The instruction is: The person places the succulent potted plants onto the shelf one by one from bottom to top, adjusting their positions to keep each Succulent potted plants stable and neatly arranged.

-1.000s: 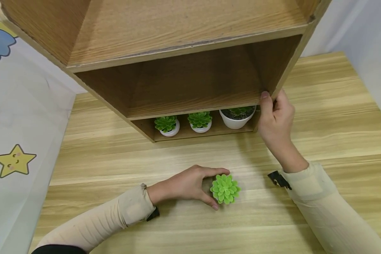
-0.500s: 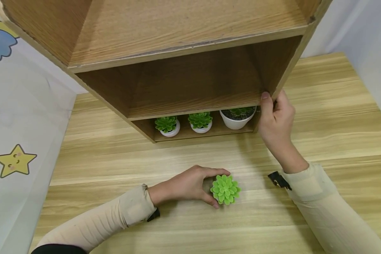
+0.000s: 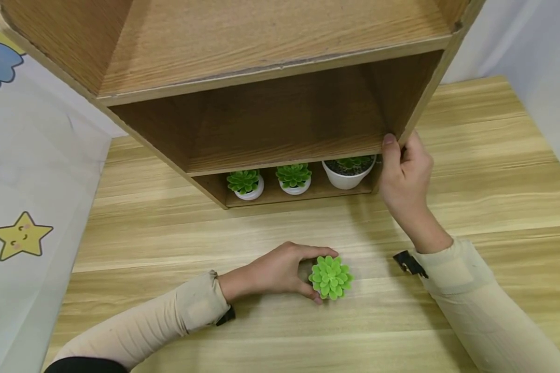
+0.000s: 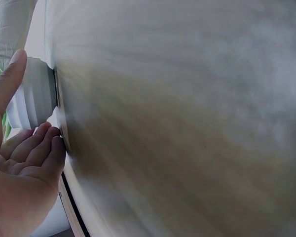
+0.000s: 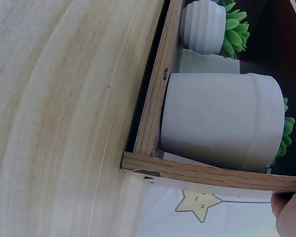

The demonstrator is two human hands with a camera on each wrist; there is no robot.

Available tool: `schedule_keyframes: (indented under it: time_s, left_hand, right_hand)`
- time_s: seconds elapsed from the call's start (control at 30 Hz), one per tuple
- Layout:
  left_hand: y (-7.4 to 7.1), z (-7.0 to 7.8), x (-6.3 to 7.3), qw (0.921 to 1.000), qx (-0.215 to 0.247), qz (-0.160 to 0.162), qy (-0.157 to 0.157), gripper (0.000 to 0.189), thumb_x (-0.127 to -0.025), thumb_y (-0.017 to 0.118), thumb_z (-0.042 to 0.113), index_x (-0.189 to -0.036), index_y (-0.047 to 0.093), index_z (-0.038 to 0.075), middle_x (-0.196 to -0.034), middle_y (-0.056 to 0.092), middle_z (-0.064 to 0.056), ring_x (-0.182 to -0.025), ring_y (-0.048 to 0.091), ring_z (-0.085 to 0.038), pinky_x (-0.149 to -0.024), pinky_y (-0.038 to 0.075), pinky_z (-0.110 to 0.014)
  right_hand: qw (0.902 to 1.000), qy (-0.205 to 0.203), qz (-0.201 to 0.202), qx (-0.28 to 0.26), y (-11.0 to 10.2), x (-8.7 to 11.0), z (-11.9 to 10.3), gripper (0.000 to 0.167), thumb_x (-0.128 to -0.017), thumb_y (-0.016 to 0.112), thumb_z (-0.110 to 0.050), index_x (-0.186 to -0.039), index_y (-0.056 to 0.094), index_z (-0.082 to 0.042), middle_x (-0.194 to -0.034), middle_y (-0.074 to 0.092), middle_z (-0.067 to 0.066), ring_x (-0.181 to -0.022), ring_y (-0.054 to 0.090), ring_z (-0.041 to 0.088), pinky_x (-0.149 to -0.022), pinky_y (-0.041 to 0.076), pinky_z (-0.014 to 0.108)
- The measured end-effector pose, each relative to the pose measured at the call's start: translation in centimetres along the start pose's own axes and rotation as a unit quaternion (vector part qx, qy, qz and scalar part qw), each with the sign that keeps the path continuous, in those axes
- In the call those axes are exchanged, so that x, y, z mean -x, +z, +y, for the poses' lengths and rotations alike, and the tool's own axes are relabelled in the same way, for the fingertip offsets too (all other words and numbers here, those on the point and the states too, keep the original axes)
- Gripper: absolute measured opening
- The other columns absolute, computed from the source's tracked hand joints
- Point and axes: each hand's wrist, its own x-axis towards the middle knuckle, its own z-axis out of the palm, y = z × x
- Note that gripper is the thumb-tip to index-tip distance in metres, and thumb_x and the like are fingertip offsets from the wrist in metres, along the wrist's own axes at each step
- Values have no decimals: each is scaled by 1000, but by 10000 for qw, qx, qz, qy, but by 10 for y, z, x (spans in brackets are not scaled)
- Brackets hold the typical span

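Note:
On the table, a small bright green potted succulent (image 3: 331, 278) stands upright in front of the shelf. My left hand (image 3: 280, 272) reaches round it from the left, thumb on the near side and fingers on the far side. Its ribbed white pot (image 4: 33, 94) shows in the left wrist view between thumb and fingers; the contact there is partly hidden. Farther back, my right hand (image 3: 408, 173) grips the right side edge of the wooden shelf (image 3: 280, 67), thumb in front. The right wrist view catches only a bit of this hand (image 5: 292, 217).
In the shelf's lowest compartment stand two small succulents, the left one (image 3: 244, 182) and the middle one (image 3: 294, 177), plus a larger white pot (image 3: 347, 178) at right. The wood-grain table (image 3: 504, 181) stretches to both sides. A wall with a star sticker (image 3: 25, 235) borders the left.
The left thumb has drawn slightly closer to the potted succulent. The right hand, the shelf and the plants have stayed in place.

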Motion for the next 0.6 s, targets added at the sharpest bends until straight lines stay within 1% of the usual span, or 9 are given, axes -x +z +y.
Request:
schedule_keyframes:
  time_s: [0.37,0.6]
  left_hand:
    - [1,-2,-1,9998,-94,79,147,76,-68,92,29,-136,59,19,-127,63,6,-117,52,0,-101,40,-19]
    - [1,-1,-1,9999,-63,65,88,72,-68,92,29,-133,61,20,-125,64,9,-115,53,2,-99,41,-17]
  right_hand:
    - [10000,-48,-19,-4,0,0,1,28,-100,48,-12,-107,66,8,-96,71,14,-84,60,8,-70,45,19]
    - [10000,-10,13,31,0,0,1,28,-99,48,-12,-105,66,8,-93,70,14,-81,59,8,-69,44,18]
